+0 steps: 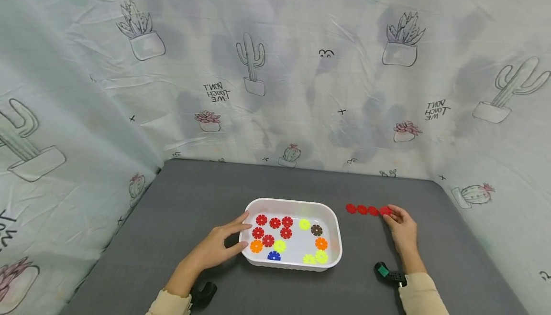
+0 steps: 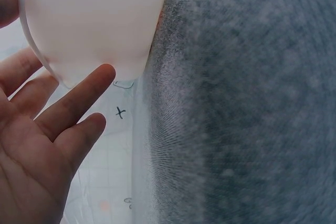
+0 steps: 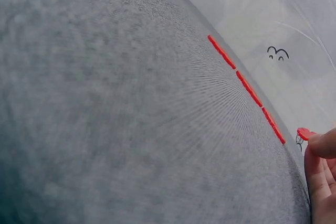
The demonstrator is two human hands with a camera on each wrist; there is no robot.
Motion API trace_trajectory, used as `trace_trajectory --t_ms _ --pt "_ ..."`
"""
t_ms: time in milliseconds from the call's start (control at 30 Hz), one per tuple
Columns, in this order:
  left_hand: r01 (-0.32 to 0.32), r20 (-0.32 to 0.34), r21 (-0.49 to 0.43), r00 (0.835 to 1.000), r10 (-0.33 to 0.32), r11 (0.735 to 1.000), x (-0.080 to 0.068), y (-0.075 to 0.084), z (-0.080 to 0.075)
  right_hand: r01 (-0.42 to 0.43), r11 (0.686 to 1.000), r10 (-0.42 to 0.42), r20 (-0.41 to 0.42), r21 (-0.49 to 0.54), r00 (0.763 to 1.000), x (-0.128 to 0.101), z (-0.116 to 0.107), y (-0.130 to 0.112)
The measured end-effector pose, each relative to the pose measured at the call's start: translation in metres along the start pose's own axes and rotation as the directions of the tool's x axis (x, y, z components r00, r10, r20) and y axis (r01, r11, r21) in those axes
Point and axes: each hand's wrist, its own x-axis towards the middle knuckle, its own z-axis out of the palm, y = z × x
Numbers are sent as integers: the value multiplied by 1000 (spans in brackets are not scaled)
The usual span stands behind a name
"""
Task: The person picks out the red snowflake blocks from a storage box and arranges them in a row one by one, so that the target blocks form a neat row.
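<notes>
A white plastic tray [image 1: 292, 202] sits mid-table with several flat snowflake discs in it: red ones [image 1: 274, 222], yellow-green, orange, a blue one [image 1: 273, 256] and a brown one [image 1: 316, 230]. My left hand [image 1: 234, 233] lies open against the tray's left end, straight fingers [image 2: 79, 98] touching its wall [image 2: 94, 19]. To the right of the tray, three red discs [image 1: 362, 209] lie in a row on the table. My right hand [image 1: 389, 213] pinches a fourth red disc [image 3: 303, 133] at the row's right end, close to the third disc [image 3: 273, 124].
The table is covered by a grey mat [image 1: 193, 195]. Cactus-print cloth [image 1: 275, 66] hangs behind it and on both sides. Black wrist camera mounts [image 1: 387, 273] sit on my forearms near the front edge.
</notes>
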Motion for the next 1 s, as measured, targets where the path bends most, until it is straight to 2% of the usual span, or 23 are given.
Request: trace_trajectory --t_ms 233,367,667,1000 --pt "-10 -19 18 1000 10 1000 0 0 0 -14 995 14 1 -99 1000 4 2 -3" --pt "-19 -16 20 1000 19 1000 0 0 -1 13 985 -15 -10 -174 1000 5 3 -2" --pt "-26 -22 34 999 27 999 0 1 1 94 919 -114 -30 -383 993 3 3 -1" --pt "-30 -25 40 999 31 999 0 1 0 145 902 -180 -49 -406 982 2 7 -1"
